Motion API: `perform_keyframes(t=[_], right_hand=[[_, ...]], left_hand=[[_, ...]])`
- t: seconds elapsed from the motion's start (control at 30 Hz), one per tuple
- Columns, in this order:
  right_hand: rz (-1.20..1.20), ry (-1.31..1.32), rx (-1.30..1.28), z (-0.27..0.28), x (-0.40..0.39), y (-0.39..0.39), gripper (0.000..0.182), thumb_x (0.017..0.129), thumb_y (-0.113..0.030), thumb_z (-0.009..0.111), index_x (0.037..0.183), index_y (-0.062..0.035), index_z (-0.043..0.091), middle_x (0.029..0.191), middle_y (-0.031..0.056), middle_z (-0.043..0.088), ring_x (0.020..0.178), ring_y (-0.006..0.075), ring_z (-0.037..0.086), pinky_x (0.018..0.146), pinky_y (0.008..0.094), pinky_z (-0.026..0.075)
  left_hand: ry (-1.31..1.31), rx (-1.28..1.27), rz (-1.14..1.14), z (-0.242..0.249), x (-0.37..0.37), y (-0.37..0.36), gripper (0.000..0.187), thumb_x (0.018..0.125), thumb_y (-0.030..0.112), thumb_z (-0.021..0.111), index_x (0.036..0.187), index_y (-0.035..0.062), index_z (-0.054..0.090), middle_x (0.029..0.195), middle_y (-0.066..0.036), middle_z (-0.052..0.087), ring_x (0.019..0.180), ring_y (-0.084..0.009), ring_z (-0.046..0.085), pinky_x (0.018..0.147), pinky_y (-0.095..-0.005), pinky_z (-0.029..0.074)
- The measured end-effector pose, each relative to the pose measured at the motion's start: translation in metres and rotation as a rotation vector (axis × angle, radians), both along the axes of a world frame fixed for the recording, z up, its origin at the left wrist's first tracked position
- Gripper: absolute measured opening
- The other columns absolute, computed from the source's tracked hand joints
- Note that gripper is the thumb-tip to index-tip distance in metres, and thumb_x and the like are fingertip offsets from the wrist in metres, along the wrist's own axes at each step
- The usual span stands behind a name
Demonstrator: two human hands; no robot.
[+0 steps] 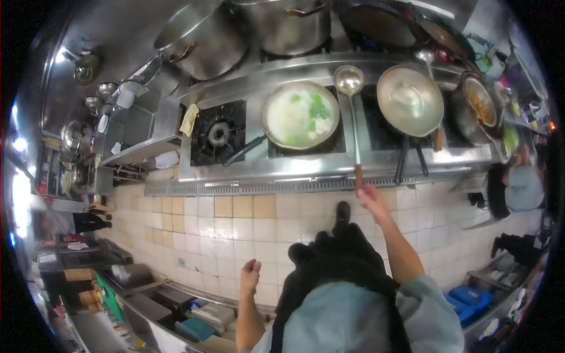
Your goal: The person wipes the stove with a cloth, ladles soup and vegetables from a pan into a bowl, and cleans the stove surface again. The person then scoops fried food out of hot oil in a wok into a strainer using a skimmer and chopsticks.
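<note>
My right hand (372, 201) is at the brown handle end of a long ladle (354, 132), its fingers closed around the tip. The ladle's bowl lies toward the back of the stove, between two pans. My left hand (251, 275) hangs over the floor with its fingers curled, and nothing shows in it. A frying pan (266, 126) on the stove holds white, cloudy food with green leaves. Right of the ladle, a second pan (406, 97) has a little clear liquid in its bottom.
Left of the frying pan is a bare burner (219, 134) with a yellow cloth (189, 119) beside it. Large pots (206, 44) stand behind. Another person (521, 185) works at the far right. A counter with blue containers (469, 301) is behind me.
</note>
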State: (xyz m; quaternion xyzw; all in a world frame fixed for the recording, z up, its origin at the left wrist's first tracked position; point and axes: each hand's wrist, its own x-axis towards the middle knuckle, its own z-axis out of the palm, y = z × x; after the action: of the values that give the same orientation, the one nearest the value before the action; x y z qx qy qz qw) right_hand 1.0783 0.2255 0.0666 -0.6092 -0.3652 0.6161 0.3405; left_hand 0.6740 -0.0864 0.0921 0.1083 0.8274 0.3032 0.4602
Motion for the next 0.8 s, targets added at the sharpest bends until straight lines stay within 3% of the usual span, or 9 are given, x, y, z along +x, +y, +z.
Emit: perform_keyframes(t=[0.13,0.2,0.33,0.43,0.5,0.57,0.6,0.67,0.8], right_hand=[[0.062,0.28,-0.157,-0.026,-0.011,0.024,0.045,0.096,-0.037,0.067,0.126,-0.0075,0.052,0.106,0.0039,0.06,0.094,0.0146,0.06,0.081,0.0342,0.052],[0.012,0.63,-0.273,-0.029,-0.015,0.027,0.04,0.099,-0.035,0.063,0.128,-0.0114,0.051,0.104,0.0039,0.061,0.092,0.0157,0.061,0.08,0.0359,0.053],[0.116,0.784,-0.225,0.048,-0.018,0.022,0.038,0.102,-0.034,0.056,0.132,-0.0112,0.052,0.103,0.0052,0.062,0.083,0.0171,0.062,0.074,0.0389,0.055],[0.084,0.911,-0.314,0.083,-0.022,0.03,0.041,0.102,-0.034,0.054,0.135,-0.0103,0.05,0.104,0.0063,0.062,0.078,0.0182,0.061,0.071,0.0381,0.055],[-0.059,0.858,-0.292,0.089,-0.052,0.059,0.042,0.102,-0.034,0.055,0.136,-0.0098,0.05,0.1,0.0054,0.062,0.076,0.0164,0.06,0.067,0.0352,0.054],[-0.198,0.796,-0.275,0.085,-0.073,0.08,0.043,0.102,-0.033,0.055,0.137,-0.0094,0.05,0.097,0.0044,0.061,0.074,0.0146,0.059,0.063,0.0323,0.052],[-0.25,0.795,-0.205,0.076,-0.085,0.086,0.043,0.101,-0.031,0.056,0.137,-0.0084,0.05,0.094,0.0035,0.06,0.074,0.0121,0.059,0.059,0.0295,0.05],[-0.314,0.778,-0.134,0.084,-0.109,0.093,0.043,0.101,-0.029,0.057,0.137,-0.0075,0.05,0.09,0.0025,0.059,0.073,0.0095,0.058,0.055,0.0268,0.048],[-0.253,0.265,-0.067,0.143,-0.127,0.061,0.044,0.099,-0.018,0.059,0.14,-0.0064,0.048,0.074,-0.0003,0.053,0.055,0.0072,0.051,0.046,0.0241,0.042]], left_hand=[[0.12,0.03,-0.108,0.0,0.001,0.003,0.05,0.094,0.026,0.069,0.132,-0.0049,0.057,0.11,-0.014,0.068,0.1,-0.0191,0.063,0.085,-0.0312,0.051],[0.176,0.045,-0.133,-0.006,0.008,0.008,0.048,0.093,0.024,0.07,0.13,-0.0057,0.058,0.107,-0.013,0.069,0.099,-0.0184,0.063,0.087,-0.031,0.051],[0.029,-0.076,-0.23,-0.046,-0.016,-0.045,0.047,0.091,0.024,0.072,0.126,-0.0054,0.061,0.108,-0.014,0.07,0.096,-0.0193,0.065,0.085,-0.0322,0.052],[-0.183,-0.165,-0.3,-0.069,-0.05,-0.03,0.046,0.091,0.025,0.073,0.123,-0.0058,0.062,0.105,-0.014,0.072,0.091,-0.0209,0.067,0.08,-0.0335,0.054],[-0.298,-0.248,-0.359,-0.084,-0.089,-0.017,0.046,0.091,0.026,0.073,0.122,-0.0062,0.062,0.103,-0.014,0.073,0.088,-0.0222,0.068,0.078,-0.0345,0.054],[-0.062,-0.007,-0.489,-0.127,-0.136,-0.002,0.047,0.091,0.027,0.073,0.121,-0.0066,0.062,0.099,-0.015,0.074,0.084,-0.024,0.069,0.076,-0.0353,0.055],[0.103,-0.001,-0.59,-0.073,-0.136,0.05,0.046,0.092,0.028,0.072,0.121,-0.0061,0.062,0.102,-0.018,0.073,0.087,-0.0231,0.068,0.077,-0.0352,0.054],[0.102,0.044,-0.447,-0.046,-0.168,0.096,0.04,0.093,0.02,0.07,0.123,-0.004,0.063,0.096,-0.012,0.071,0.085,-0.0152,0.064,0.075,-0.0291,0.052],[0.068,-0.053,-0.371,-0.072,-0.261,0.095,0.041,0.091,0.017,0.07,0.124,-0.0064,0.062,0.094,-0.01,0.07,0.084,-0.0142,0.062,0.075,-0.0275,0.051]])
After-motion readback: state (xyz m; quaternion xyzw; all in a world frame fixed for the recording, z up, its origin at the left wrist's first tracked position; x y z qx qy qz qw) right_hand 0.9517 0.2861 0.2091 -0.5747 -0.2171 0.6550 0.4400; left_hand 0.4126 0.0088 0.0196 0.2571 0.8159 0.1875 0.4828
